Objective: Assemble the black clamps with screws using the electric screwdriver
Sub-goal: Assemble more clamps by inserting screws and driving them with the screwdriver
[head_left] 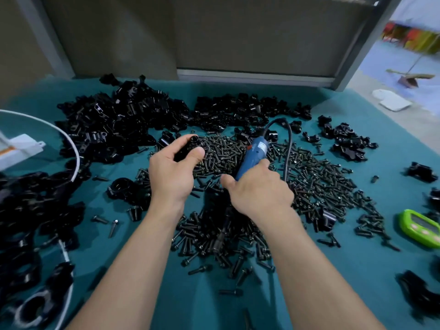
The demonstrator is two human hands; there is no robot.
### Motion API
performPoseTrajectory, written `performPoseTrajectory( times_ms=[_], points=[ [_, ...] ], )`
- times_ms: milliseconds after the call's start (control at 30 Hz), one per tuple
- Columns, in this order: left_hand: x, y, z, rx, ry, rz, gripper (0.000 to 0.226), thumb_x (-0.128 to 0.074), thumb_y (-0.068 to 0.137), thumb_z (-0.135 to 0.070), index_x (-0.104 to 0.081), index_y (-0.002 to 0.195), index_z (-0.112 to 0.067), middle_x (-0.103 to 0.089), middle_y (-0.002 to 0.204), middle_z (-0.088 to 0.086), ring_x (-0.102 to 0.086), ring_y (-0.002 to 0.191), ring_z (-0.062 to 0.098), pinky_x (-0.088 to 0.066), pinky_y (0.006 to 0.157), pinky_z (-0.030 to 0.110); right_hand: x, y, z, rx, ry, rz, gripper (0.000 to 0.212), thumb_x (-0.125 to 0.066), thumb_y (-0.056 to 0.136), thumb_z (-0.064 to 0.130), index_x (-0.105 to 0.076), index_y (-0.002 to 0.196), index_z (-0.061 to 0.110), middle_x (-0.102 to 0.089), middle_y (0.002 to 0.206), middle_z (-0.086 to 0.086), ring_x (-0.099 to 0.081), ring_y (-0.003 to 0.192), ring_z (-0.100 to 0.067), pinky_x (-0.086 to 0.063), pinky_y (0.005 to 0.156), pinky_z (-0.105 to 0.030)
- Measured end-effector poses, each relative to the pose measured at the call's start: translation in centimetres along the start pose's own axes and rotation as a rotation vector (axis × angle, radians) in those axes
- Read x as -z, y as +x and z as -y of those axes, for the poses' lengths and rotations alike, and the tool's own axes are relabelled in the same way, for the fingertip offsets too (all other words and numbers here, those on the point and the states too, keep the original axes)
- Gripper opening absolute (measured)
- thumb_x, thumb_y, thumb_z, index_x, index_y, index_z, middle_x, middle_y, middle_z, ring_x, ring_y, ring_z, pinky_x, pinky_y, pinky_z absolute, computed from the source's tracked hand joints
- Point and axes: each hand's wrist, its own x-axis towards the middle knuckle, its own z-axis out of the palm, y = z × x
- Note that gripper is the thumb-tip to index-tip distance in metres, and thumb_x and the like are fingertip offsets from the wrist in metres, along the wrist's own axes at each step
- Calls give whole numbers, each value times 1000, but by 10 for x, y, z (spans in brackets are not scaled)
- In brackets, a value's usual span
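At the centre of the frame, just above the middle, a black clamp (188,146) sits in the left hand (173,170). It is a small, glossy, dark piece with a round open bore at its upper end. The fingers curl round it from behind and the thumb presses across its front, so the hand grips it closed. Right of it, the right hand (259,189) is wrapped round the electric screwdriver (253,156), a smooth blue barrel with a pale label and a small red mark near its top. The thumb sticks out to the left, and the tool's lower end is hidden under the hand. A black cord (289,148) loops up from the barrel's top and falls down the right side. Both hands hover over a wide, spiky heap of dark screws (316,182), short shanks with flanged heads, spread across the middle of a teal cloth (357,270) with soft folds. Shiny black clamp parts lie in a pile (114,122) at the upper left, with more across the top and down the left edge. A white cable (71,144) curves along the left side, and a bright green plastic timer (421,228) lies at the right edge.
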Motion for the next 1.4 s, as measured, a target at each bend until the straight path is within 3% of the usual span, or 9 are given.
performPoseTrajectory(
  times_ms=[133,233,300,400,633,733,867,1067,1400],
  points=[
    [4,-9,2,24,-10,-1,36,-83,89,-16,-77,121,-32,-77,114,-15,-71,110,4,-55,106,35,2,12,-1,-135,284,48,67,-79,76,57,-56,118,11,-66,99,-3,-66,83,-26,-49,67,-34],
    [5,-12,0,54,-43,16,34,-83,89,-14,-75,105,-44,-77,96,-27,-73,96,-4,-58,99,29,9,15,-16,-245,932,183,35,-81,71,28,-64,95,10,-69,68,-2,-65,56,-19,-53,51,-29],
    [5,-10,-1,63,-47,32,33,-83,89,-16,-76,110,-41,-76,95,-29,-72,96,-5,-58,99,27,11,16,-23,-309,1388,264,23,-77,75,13,-62,93,8,-60,51,-2,-54,38,-16,-46,42,-23],
    [5,-12,-1,56,-43,20,32,-83,89,-18,-76,105,-44,-77,106,-20,-72,106,5,-56,104,34,9,19,-28,-285,1690,356,43,-74,78,8,-67,120,6,-56,63,-5,-48,41,-17,-45,45,-25],
    [2,-17,-5,66,-18,47,44,-84,86,-17,-74,84,-60,-77,110,-22,-71,110,4,-53,109,39,32,52,-10,-29,1903,344,33,-57,78,-18,-52,100,6,-66,68,-12,-64,59,-26,-58,59,-34],
    [-1,-20,-6,51,87,88,47,-86,85,-23,-71,85,-68,-69,127,-21,-62,127,6,-45,115,36,40,69,4,106,1968,182,34,-56,79,-17,-56,103,7,-61,71,-11,-60,55,-24,-53,54,-31],
    [-1,-16,-3,48,173,107,46,-87,84,-28,-69,85,-71,-68,107,-37,-60,109,-17,-40,105,18,45,87,18,180,2100,10,23,-71,91,0,-60,107,12,-61,64,-3,-56,53,-17,-50,53,-30],
    [-7,-16,-7,63,213,89,53,-86,84,-26,-67,84,-75,-74,123,-17,-66,123,11,-47,115,43,42,101,20,155,2204,-58,21,-63,91,-5,-59,105,10,-57,62,-4,-53,49,-17,-47,52,-28],
    [-9,-16,-3,100,187,21,45,-89,80,-29,-70,85,-70,-79,115,0,-70,117,32,-52,108,53,31,108,19,33,2289,-9,23,-63,88,-8,-53,102,8,-56,61,-5,-53,48,-18,-48,53,-29]
  ],
)
